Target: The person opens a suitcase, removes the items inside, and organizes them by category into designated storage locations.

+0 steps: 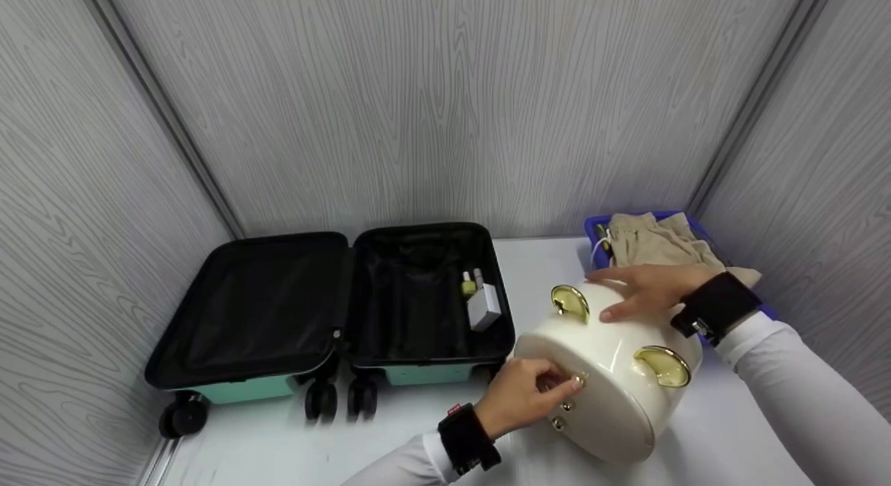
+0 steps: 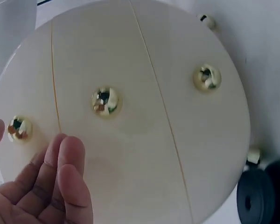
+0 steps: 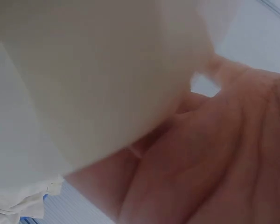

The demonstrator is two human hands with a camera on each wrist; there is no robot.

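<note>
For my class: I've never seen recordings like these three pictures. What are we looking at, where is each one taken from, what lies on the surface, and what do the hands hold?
There is no machine here: a person works with two bare hands, wearing three cameras. The wide picture comes from the head, looking down at a white table. On it lie an open suitcase with a small white charger inside, a blue bin of beige cloth, and a cream round case on its side. The other two pictures come from the wrists, very close up. The left hand pinches one of the gold knobs on the case's flat face. The right hand rests flat on the case's curved side, steadying it.
</note>
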